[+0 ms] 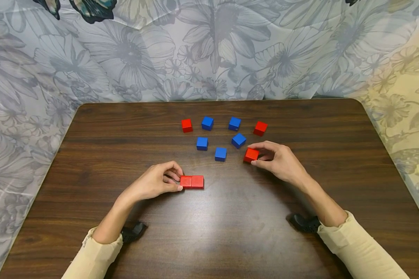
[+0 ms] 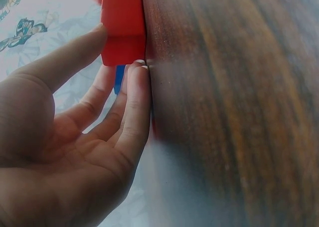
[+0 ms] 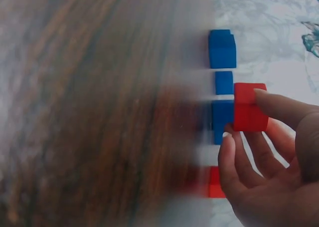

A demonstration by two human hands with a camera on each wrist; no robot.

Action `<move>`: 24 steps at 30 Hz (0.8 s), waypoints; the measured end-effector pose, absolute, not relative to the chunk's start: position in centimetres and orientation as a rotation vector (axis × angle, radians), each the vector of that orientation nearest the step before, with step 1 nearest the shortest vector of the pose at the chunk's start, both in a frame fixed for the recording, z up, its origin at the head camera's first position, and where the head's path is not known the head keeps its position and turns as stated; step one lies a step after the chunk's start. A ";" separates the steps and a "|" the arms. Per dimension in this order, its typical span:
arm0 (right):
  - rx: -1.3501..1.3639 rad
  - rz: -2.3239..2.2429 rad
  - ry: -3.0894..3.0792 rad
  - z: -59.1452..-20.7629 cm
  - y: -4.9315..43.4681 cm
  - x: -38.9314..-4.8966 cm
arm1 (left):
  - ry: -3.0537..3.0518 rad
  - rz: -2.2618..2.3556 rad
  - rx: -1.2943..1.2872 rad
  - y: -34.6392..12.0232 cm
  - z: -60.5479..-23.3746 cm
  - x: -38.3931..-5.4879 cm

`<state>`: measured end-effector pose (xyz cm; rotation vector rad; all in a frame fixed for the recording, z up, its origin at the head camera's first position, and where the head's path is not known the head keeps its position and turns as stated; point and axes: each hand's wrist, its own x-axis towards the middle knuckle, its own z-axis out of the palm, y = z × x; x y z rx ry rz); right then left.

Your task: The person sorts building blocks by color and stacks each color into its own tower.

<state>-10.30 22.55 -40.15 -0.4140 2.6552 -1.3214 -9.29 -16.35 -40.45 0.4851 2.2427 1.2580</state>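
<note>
Two red cubes stand side by side, touching, on the dark wooden table. My left hand (image 1: pixel 160 178) pinches the left cube (image 1: pixel 186 181) between thumb and fingers; the right cube (image 1: pixel 197 182) adjoins it. Seen from the left wrist, the thumb lies against the red block (image 2: pixel 123 47). Farther right, my right hand (image 1: pixel 279 161) holds another red cube (image 1: pixel 251 155) by thumb and fingertips. In the right wrist view that red cube (image 3: pixel 250 107) looks slightly raised off the tabletop.
Several blue cubes lie loosely grouped beyond the hands, the nearest blue cube (image 1: pixel 220 154) left of my right hand. Two more red cubes, one at left (image 1: pixel 186 125) and one at right (image 1: pixel 260 128), flank the back row. A floral cloth (image 1: pixel 216 50) hangs behind the table (image 1: pixel 230 232).
</note>
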 end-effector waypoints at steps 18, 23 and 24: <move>-0.475 -1.594 2.509 -39.2 19.6 -9.3 | 2.240 1.266 0.489 -16.4 -40.5 -9.3; -0.490 -1.596 2.501 -39.1 19.0 -9.2 | 2.241 1.258 0.485 -16.4 -40.5 -9.3; -0.494 -1.598 2.498 -39.1 18.9 -9.1 | 2.241 1.258 0.486 -16.5 -40.5 -9.3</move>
